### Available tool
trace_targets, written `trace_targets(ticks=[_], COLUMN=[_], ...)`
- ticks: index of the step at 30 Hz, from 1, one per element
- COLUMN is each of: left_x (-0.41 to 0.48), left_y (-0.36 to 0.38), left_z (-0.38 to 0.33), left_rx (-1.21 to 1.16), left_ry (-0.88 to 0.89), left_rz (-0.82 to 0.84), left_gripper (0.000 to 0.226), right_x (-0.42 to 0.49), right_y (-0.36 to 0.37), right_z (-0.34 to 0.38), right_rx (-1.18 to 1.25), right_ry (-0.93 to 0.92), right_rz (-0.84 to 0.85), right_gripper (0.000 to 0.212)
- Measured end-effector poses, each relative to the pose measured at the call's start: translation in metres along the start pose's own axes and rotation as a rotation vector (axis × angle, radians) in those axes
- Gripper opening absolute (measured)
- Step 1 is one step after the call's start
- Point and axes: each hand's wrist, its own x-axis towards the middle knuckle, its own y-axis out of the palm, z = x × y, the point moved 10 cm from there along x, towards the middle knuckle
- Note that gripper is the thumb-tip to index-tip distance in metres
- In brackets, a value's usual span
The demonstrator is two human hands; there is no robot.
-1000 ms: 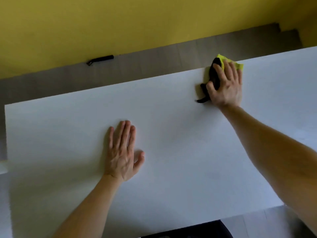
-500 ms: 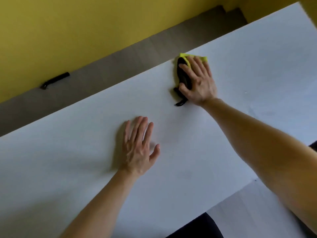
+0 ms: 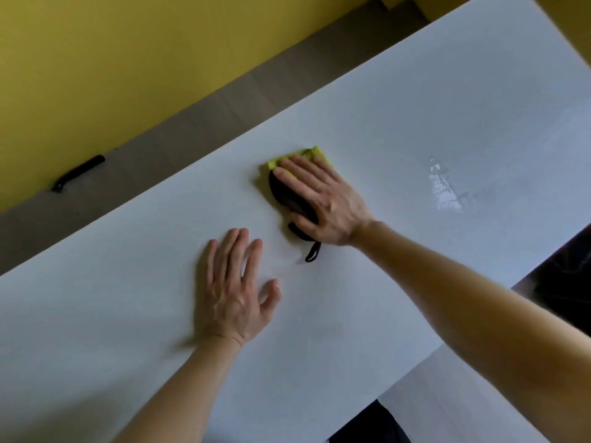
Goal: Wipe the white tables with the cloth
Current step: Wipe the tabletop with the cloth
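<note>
Yellow-and-black fabric cloth [image 3: 284, 195] pressed beneath my flat, straight-fingered right grip [image 3: 323, 203] may bunch, missing the wet streak [image 3: 443, 193].

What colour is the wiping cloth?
The cloth is yellow-green and black; head view.

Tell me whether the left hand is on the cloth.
No, the left hand rests flat on the bare white table, while the right hand presses the cloth.
</note>
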Motion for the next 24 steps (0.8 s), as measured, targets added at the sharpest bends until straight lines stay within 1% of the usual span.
trace_targets(ticks=[1,3,4,5,6,8,9,11,12,13,14,15,17,19,20,21,22,23,24], left_x=[0.0,0.0,0.0,0.0,0.001,0.0,-0.001,0.0,0.0,0.0,-0.001,0.0,0.002,0.002,0.002,0.002,0.002,0.001,0.0], left_y=[-0.001,-0.002,-0.003,-0.003,-0.002,-0.002,0.0,0.0,0.001,0.001,0.0,0.0,-0.002,-0.003,-0.002,-0.002,-0.002,-0.003,-0.004], left_z=[0.0,-0.002,-0.004,-0.005,-0.006,-0.008,-0.009,-0.007,-0.006,-0.005,-0.005,-0.005,-0.006,-0.006,-0.006,-0.005,-0.005,-0.006,-0.007], left_rx=[0.005,0.019,0.027,0.038,0.051,0.063,0.063,0.049,0.039,0.033,0.037,0.045,0.048,0.055,0.059,0.062,0.062,0.055,0.051], left_ry=[-0.002,0.014,0.025,0.039,0.057,0.085,0.086,0.07,0.06,0.053,0.049,0.051,0.057,0.059,0.055,0.048,0.048,0.054,0.06], left_rz=[-0.003,-0.003,0.0,0.006,0.016,0.033,0.033,0.024,0.017,0.011,0.012,0.018,0.022,0.019,0.015,0.012,0.015,0.015,0.011], left_gripper=[0.071,0.073,0.073,0.074,0.075,0.073,0.072,0.067,0.063,0.06,0.058,0.058,0.062,0.064,0.064,0.064,0.065,0.066,0.066], right_x=[0.001,-0.009,-0.016,-0.019,-0.018,-0.019,-0.022,-0.037,-0.046,-0.053,-0.059,-0.064,-0.076,-0.097,-0.107,-0.112,-0.116,-0.121,-0.126], right_y=[-0.013,-0.039,-0.045,-0.047,-0.044,-0.032,-0.02,0.011,0.02,0.024,0.024,0.018,-0.004,-0.029,-0.039,-0.043,-0.041,-0.036,-0.024], right_z=[-0.04,-0.121,-0.145,-0.153,-0.146,-0.092,-0.047,0.047,0.078,0.087,0.077,0.055,-0.013,-0.087,-0.109,-0.115,-0.104,-0.079,-0.039], right_rx=[-0.013,-0.044,-0.059,-0.063,-0.048,-0.012,-0.005,0.026,0.036,0.04,0.033,0.015,-0.015,-0.057,-0.084,-0.083,-0.047,-0.011,0.013], right_ry=[0.096,0.387,0.498,0.56,0.58,0.527,0.44,0.17,0.048,-0.025,-0.057,-0.046,0.099,0.356,0.475,0.57,0.646,0.704,0.706], right_rz=[-0.044,-0.105,-0.123,-0.148,-0.162,-0.19,-0.179,-0.08,-0.032,-0.002,0.017,0.011,-0.045,-0.111,-0.148,-0.186,-0.23,-0.269,-0.268], right_gripper=[0.088,0.09,0.09,0.09,0.089,0.088,0.086,0.078,0.074,0.071,0.07,0.07,0.071,0.074,0.077,0.079,0.081,0.083,0.085])
